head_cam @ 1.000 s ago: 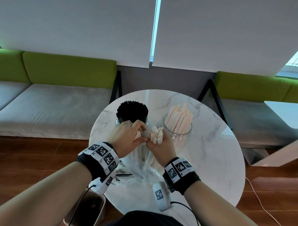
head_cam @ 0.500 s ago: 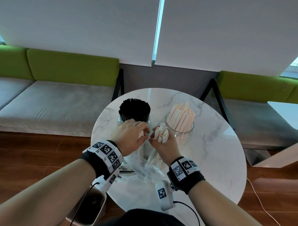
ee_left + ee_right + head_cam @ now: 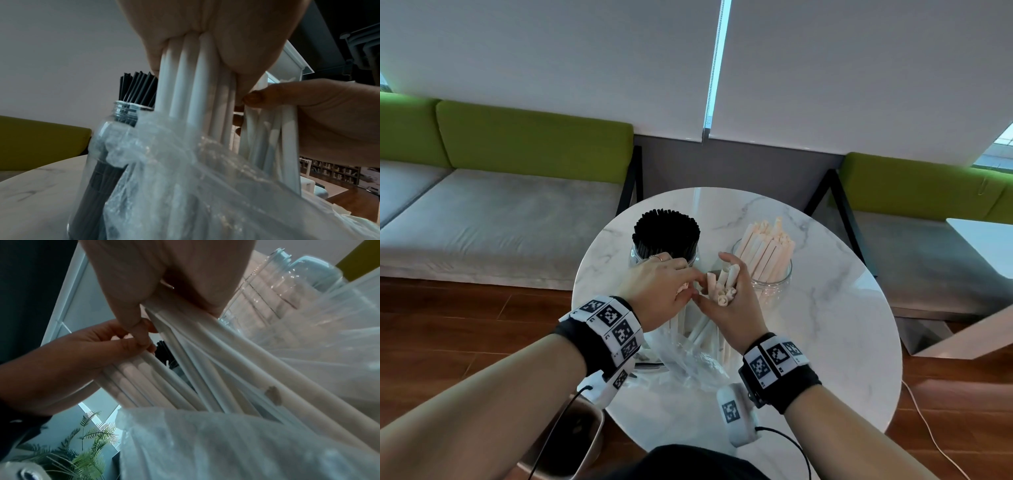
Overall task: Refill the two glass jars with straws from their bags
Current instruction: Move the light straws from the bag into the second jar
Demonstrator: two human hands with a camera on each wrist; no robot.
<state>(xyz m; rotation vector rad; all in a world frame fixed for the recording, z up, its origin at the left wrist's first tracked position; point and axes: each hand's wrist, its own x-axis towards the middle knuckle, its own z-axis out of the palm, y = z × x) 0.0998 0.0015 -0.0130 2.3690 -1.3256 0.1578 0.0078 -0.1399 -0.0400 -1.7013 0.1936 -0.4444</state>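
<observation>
Two glass jars stand on the round marble table point(image 3: 825, 335): the left jar point(image 3: 666, 240) is packed with black straws, the right jar point(image 3: 765, 260) holds cream straws. In front of them both hands hold cream straws that rise out of a clear plastic bag point(image 3: 688, 359). My left hand point(image 3: 664, 287) grips several straws point(image 3: 185, 78) in its curled fingers. My right hand point(image 3: 726, 298) is wrapped round another bunch point(image 3: 722, 284), its ends sticking up above the fist. The two thumbs meet between the bunches. The bag point(image 3: 205, 186) hangs crumpled below both hands.
A metal bin point(image 3: 571, 442) stands on the wooden floor at the table's near left. Grey benches with green backs line the wall behind. A white table corner point(image 3: 983, 240) juts in at the right. A cable point(image 3: 928, 421) trails on the floor at the right.
Both hands have risen a little with the cream straws, drawing them further out of the bag. The right hand's bunch sits slightly higher and closer to the right jar.
</observation>
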